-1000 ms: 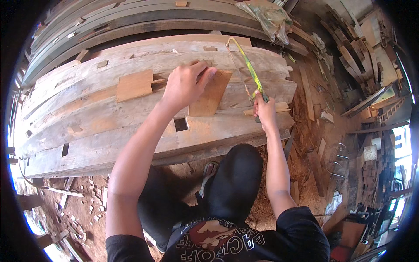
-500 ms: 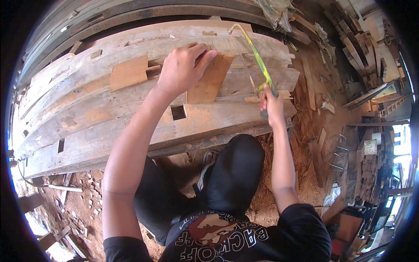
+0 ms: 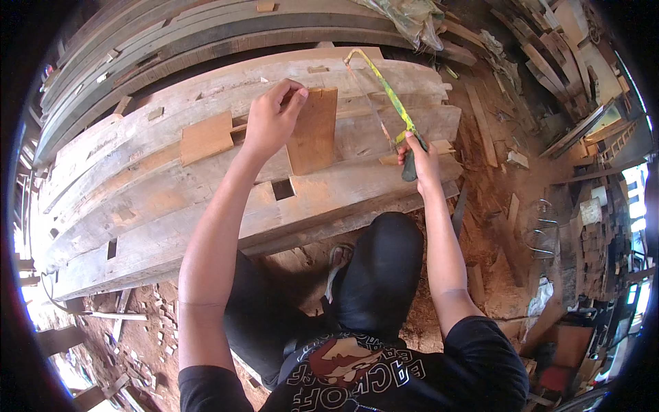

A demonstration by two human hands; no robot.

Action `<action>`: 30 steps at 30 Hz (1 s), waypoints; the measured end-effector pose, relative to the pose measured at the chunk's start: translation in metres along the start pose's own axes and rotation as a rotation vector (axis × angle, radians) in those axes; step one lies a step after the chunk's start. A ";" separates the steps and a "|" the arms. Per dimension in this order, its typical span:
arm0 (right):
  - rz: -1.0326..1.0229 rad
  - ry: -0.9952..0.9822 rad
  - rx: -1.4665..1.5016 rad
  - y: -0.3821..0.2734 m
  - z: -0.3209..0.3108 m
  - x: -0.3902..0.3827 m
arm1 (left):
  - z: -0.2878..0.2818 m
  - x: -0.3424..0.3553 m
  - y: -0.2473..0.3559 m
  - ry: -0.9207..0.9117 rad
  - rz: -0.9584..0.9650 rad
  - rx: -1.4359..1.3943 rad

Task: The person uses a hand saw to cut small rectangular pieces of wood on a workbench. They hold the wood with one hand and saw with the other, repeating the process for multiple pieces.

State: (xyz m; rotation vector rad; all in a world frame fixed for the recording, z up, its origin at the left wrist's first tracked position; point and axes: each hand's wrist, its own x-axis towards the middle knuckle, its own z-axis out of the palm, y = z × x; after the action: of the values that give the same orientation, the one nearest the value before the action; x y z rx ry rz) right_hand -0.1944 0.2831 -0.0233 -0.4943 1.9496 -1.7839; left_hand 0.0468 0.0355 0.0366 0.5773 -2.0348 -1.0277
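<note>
My left hand [image 3: 274, 113] is closed at the upper left corner of a flat orange-brown wooden board [image 3: 313, 134], thumb along its edge; the fingertips' contact is partly hidden. In my right hand [image 3: 422, 158] is the dark handle of a hacksaw [image 3: 389, 93] with a yellow-green frame. Its thin blade stands clear of the board, to the board's right. Both are over a bench of thick timber beams [image 3: 364, 185]. A thin wood offcut [image 3: 439, 149] lies near the hacksaw handle.
A second flat board [image 3: 207, 137] lies left of my left hand. Square mortise holes [image 3: 282, 189] are cut into the beams. Long timbers [image 3: 206, 34] are stacked behind. Wood scraps [image 3: 161, 316] litter the ground at left, and more lumber [image 3: 556, 75] stands at right.
My left hand and the board have shifted left, and the board has turned more upright in view. The hacksaw has moved slightly left, still in my right hand. The whole view has shifted a little.
</note>
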 end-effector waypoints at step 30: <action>-0.328 -0.494 -0.390 -0.040 0.124 -0.029 | -0.013 -0.002 0.024 -0.133 0.088 0.047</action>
State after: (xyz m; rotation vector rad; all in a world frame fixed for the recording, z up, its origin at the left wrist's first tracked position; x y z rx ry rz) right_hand -0.1035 0.1915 0.0108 -1.3140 1.9205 -1.2675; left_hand 0.0573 0.0444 0.0598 0.4491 -2.1853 -0.9917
